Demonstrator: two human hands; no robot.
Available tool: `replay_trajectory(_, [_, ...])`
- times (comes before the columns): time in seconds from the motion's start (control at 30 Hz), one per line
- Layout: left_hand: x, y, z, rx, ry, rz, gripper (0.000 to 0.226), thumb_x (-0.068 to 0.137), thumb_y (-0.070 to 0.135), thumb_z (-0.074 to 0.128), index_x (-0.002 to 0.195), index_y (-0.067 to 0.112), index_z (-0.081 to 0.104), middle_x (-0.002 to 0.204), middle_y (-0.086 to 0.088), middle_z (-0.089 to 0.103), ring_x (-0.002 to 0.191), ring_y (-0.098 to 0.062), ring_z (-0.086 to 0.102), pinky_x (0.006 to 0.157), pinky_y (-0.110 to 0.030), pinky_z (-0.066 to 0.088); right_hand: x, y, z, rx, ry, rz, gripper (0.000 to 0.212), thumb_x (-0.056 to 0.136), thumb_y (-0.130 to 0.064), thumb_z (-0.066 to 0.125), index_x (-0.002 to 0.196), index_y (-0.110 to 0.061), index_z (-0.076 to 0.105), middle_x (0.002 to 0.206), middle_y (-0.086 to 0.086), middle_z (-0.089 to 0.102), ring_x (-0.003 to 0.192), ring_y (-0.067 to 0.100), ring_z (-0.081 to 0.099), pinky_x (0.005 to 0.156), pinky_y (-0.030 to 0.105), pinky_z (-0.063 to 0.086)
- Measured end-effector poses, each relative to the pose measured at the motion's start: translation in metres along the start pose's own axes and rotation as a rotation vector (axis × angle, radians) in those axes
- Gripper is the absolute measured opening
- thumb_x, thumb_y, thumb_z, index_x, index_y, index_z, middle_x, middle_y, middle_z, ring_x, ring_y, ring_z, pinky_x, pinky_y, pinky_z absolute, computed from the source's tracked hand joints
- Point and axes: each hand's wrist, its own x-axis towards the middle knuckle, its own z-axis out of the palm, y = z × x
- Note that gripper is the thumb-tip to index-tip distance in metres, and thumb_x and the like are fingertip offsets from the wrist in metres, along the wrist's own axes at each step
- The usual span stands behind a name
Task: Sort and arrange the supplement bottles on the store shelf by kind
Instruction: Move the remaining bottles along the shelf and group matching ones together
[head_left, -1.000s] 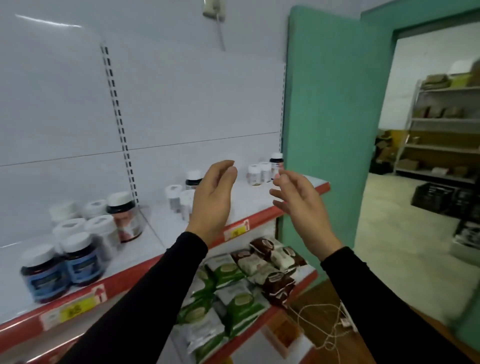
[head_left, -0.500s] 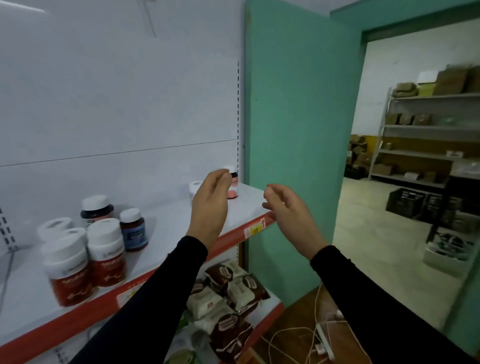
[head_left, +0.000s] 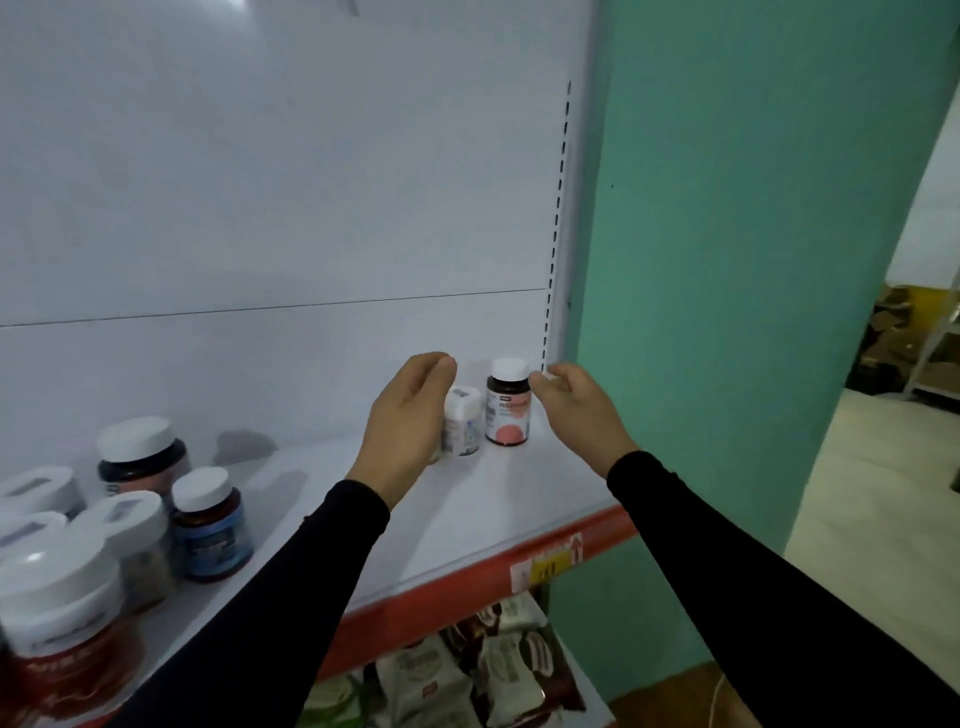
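Both hands up at the shelf's (head_left: 467, 525) far end, closing on the last two stragglers; left hand (head_left: 405, 426) loosely curled, holding nothing, small white bottle (head_left: 462, 421) just beyond its fingers; right hand (head_left: 576, 410) part-open, fingertips at the cap of the dark bottle with pink label (head_left: 508, 402), no grip visible; probably pulling both toward the matching clusters off the left forearm.

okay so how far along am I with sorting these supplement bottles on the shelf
Early on, it seems. Nothing looks sorted yet: at the shelf's left end, red-label and blue-label bottles stand mixed. In hand: nothing yet; your left hand and right hand flank the white bottle and dark pink-label bottle, no grip visible. Left: grouping everything by kind.
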Motion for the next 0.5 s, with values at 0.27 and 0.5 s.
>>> replay_trajectory(0.27, [0.007,-0.005,0.016,0.149,0.274,-0.039,0.022,0.089,0.050,0.047,0.099,0.038,0.064,0.110,0.017,0.066,0.109,-0.008,0.060,0.097,-0.033,0.045,0.085,0.022,0.028,0.026,-0.320,-0.080,0.073,0.088,-0.045,0.057,0.150,-0.015,0.032,0.147,0.009,0.043,0.109,0.017,0.048,0.088,0.030,0.039])
replay_trajectory(0.5, [-0.011,0.003,0.051,0.240,0.380,-0.064,0.022,0.089,0.050,0.049,0.100,0.037,0.064,0.106,0.019,0.067,0.105,-0.003,0.061,0.084,-0.025,0.044,0.103,0.040,0.010,0.029,-0.378,-0.185,0.057,0.083,-0.036,0.070,0.134,-0.020,0.052,0.131,0.005,0.059,0.104,0.017,0.054,0.083,0.025,0.039])
